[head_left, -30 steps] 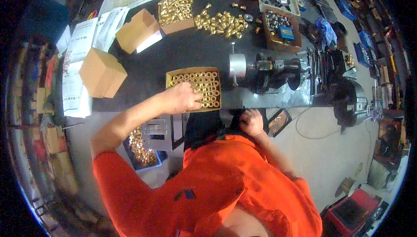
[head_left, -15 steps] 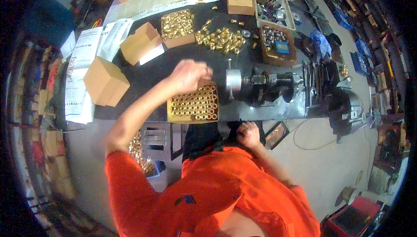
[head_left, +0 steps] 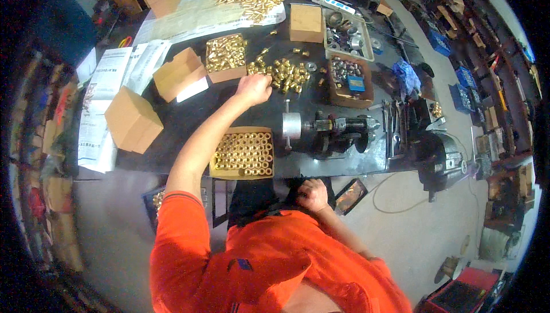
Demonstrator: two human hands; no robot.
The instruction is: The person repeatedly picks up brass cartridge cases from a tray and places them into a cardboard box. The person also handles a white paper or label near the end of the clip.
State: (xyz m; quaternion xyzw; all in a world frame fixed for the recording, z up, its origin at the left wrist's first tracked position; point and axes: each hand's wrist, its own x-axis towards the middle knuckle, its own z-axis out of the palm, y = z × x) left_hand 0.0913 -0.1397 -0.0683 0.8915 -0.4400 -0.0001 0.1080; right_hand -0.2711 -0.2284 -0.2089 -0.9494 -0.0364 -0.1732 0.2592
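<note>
My left hand [head_left: 255, 90] is stretched over the dark workbench, its fingers curled at the near left edge of a loose pile of brass fittings [head_left: 292, 77]. Whatever those fingers pinch is hidden. Nearer to me, below my left forearm, an open cardboard box [head_left: 214, 172] holds brass fittings [head_left: 246, 149] set upright in rows. My right hand [head_left: 313, 195] rests closed at my lap, below the bench edge; I cannot see inside its fingers. Past my left hand, another cardboard box [head_left: 228, 74] is heaped with brass fittings [head_left: 225, 52].
A black machine with a silver chuck [head_left: 291, 125] stands right of the box of rows. Cardboard boxes [head_left: 133, 119] and newspaper [head_left: 98, 106] lie at left. More brass pieces [head_left: 249, 0] cover a far sheet. Metal parts fill a tray [head_left: 366, 52] and a brown box [head_left: 350, 102]; wrenches [head_left: 396, 129] lie at right.
My left hand has moved away from above the box of rows to the loose brass pile farther off. My right hand stays closed at my lap. The view has shifted a little.
</note>
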